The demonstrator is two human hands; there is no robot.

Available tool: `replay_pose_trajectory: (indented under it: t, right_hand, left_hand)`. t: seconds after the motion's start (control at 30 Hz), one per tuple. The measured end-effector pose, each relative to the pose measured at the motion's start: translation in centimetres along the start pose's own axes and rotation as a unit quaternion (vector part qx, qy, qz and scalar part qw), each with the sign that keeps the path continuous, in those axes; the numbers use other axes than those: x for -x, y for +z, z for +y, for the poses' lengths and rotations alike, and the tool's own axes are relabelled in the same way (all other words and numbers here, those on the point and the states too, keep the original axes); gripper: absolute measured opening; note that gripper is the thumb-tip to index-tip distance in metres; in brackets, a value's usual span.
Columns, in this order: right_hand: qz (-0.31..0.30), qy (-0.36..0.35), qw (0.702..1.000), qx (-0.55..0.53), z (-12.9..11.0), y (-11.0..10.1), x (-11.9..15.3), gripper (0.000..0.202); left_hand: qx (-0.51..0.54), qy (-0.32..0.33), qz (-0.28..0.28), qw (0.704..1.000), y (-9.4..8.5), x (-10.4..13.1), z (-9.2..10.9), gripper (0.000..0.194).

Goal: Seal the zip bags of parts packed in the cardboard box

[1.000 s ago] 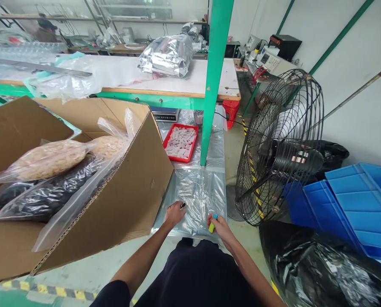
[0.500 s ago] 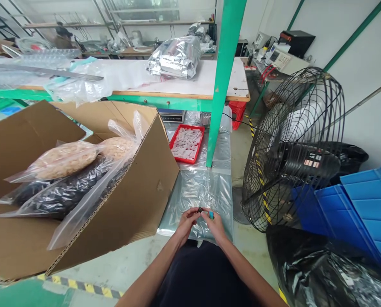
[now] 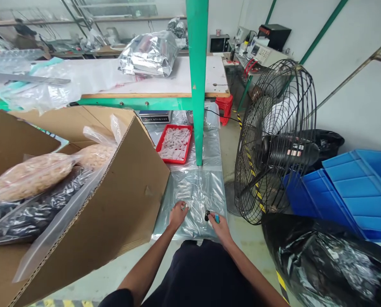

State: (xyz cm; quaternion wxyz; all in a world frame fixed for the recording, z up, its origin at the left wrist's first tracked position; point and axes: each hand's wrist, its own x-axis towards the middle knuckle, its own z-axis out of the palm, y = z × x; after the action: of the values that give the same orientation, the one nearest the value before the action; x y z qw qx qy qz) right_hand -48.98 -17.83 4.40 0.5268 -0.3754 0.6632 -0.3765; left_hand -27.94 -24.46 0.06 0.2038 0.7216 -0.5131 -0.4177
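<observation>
Over the clear plastic sheeting (image 3: 190,192) on the bench, my left hand (image 3: 178,214) is closed, thumb and fingertips together around a small pale bit too small to name. To its right, my right hand (image 3: 219,226) pinches a small black piece (image 3: 207,215) at its fingertips. Something blue-green (image 3: 216,218) shows on a finger of that hand. The two hands are apart. Farther up the sheeting, a red tray (image 3: 189,150) holds several small white pieces (image 3: 175,143).
An open cardboard box (image 3: 135,183) with bagged parts stands at left. A green post (image 3: 197,85) rises beyond the hands. At right are a black caged fan (image 3: 273,149), blue bins (image 3: 363,187) and a black plastic bag (image 3: 321,256). A scale (image 3: 155,116) sits behind the tray.
My hands have moved apart, the left one leftward and the right one rightward with the black piece. The head view has turned to the right.
</observation>
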Motion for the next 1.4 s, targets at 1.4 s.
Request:
replay_pose_trajectory:
  t: [1.4]
  right_hand:
    - [-0.172, -0.134, 0.975, -0.053, -13.5, -2.7, 7.2, 0.027]
  left_hand:
    - [0.159, 0.219, -0.083, 0.959, -11.8, 14.5, 17.0, 0.023]
